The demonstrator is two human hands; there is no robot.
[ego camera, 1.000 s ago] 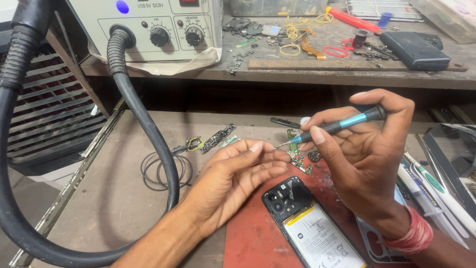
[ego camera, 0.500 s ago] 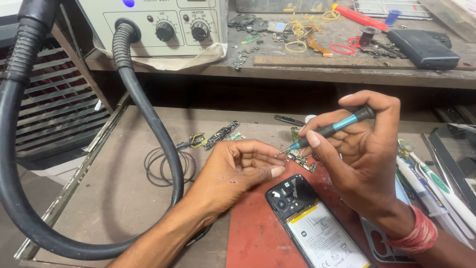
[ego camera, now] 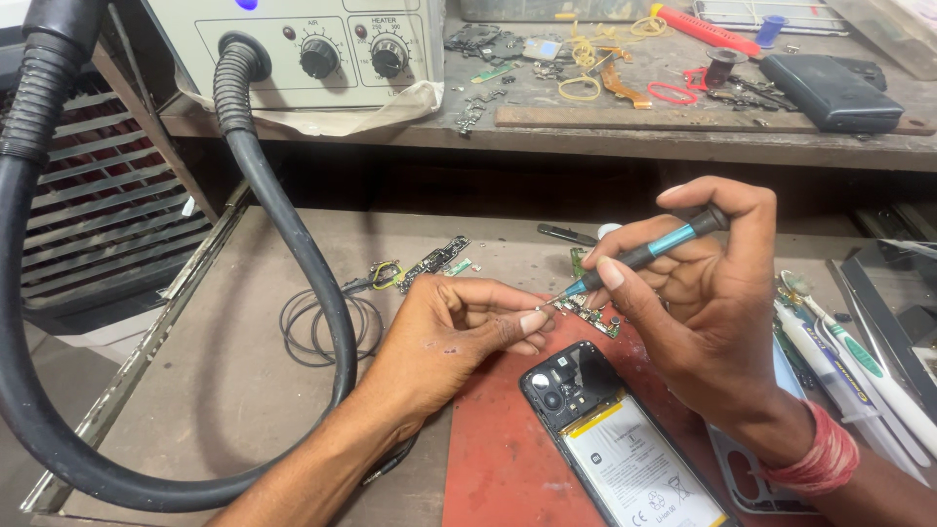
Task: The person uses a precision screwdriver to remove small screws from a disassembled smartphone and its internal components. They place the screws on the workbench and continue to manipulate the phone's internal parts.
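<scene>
My right hand point(ego camera: 708, 312) grips a small screwdriver point(ego camera: 644, 254) with a teal and black handle, tip pointing down-left. The tip meets the pinched fingertips of my left hand point(ego camera: 454, 337), which seem to hold something tiny; I cannot make it out. Just below the tip lies a green circuit board point(ego camera: 590, 314). An opened phone point(ego camera: 610, 444) with its back off, battery and camera module showing, rests on a red mat point(ego camera: 498, 468) under both hands.
A thick black corrugated hose point(ego camera: 293, 234) runs from a grey hot-air station point(ego camera: 303, 49) across the left. Thin coiled wire point(ego camera: 317, 327) and a loose board strip point(ego camera: 434, 262) lie on the bench. Tools and pens point(ego camera: 859, 361) sit right; shelf clutter behind.
The view has shifted slightly lower and closer. Both hands stay together, the screwdriver tip still at my left fingertips.
</scene>
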